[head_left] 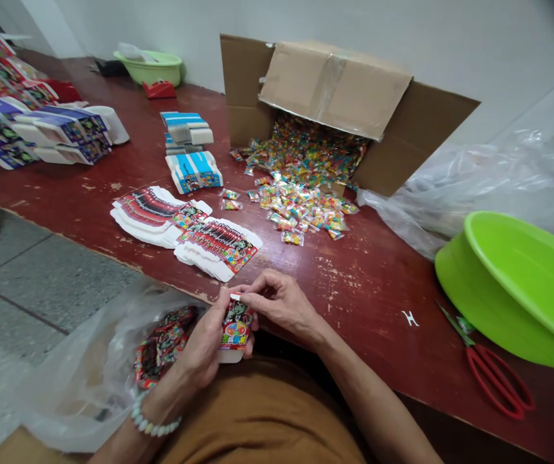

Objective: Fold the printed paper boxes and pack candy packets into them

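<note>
My left hand (209, 345) is wrapped round a small printed candy box (236, 325), red with a dark figure and bright lettering, held upright at the table's front edge. A white flap sticks out at its bottom. My right hand (281, 303) pinches the top end of the same box, thumb on a white flap there. Just beyond lie two fanned stacks of flat red cartons (218, 248). Behind them, wrapped candies (300, 200) spill from an open cardboard box (335, 84). Below my left forearm, a clear plastic bag (83, 380) holds several filled-looking red boxes (165, 341).
A green basin (499, 283) and red-handled scissors (494, 380) are on the right, near a white H-shaped scrap (409, 318). Blue cartons (193, 172), purple cartons (39, 132), a red tape dispenser (159, 89) and another green basin (153, 67) stand at the left and back.
</note>
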Action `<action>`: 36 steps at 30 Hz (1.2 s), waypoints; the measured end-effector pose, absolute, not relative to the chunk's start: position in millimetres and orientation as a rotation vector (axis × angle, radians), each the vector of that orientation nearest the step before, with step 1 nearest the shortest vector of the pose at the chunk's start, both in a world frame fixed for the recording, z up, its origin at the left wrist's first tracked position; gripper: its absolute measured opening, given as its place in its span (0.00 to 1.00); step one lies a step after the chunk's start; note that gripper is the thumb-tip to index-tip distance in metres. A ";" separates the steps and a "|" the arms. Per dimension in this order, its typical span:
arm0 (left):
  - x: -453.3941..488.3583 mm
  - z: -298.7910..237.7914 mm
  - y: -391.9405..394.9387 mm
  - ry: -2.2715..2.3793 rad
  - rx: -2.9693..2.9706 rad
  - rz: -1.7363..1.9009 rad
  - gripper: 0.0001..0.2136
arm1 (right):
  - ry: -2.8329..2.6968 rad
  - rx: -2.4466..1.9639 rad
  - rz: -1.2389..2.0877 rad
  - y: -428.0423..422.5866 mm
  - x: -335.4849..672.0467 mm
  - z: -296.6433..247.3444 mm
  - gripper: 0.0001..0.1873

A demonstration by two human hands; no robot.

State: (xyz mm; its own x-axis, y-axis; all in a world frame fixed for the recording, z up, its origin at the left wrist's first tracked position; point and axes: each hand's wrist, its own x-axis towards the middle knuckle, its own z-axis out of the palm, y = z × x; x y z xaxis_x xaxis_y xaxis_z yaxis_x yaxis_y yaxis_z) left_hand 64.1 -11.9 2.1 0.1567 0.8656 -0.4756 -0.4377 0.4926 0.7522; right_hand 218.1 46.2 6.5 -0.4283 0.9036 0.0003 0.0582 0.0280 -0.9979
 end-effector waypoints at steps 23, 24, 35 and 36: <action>63.3 -7.9 -35.2 0.920 0.361 1.010 0.23 | -2.049 -1.104 0.886 106.1 245.1 -11.9 0.10; 60.8 -11.4 -39.6 0.892 0.357 0.995 0.22 | -1.956 -1.301 0.656 120.2 251.3 -16.7 0.11; -41.5 -12.3 -50.9 1.124 0.940 0.456 0.15 | -1.926 -1.727 0.578 163.0 301.3 -59.9 0.24; -43.3 -10.0 -52.4 1.107 0.945 0.422 0.15 | -1.882 -1.722 0.599 156.6 301.2 -56.2 0.24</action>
State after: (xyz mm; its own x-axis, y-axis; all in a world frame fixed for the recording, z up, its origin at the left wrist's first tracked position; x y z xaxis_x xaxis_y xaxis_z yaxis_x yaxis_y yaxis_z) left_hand -43.3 -52.4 -10.0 0.4222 0.7088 -0.5651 0.1524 0.5590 0.8150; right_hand 301.2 156.6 -56.2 -0.0609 0.9952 0.0768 0.7676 0.0959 -0.6338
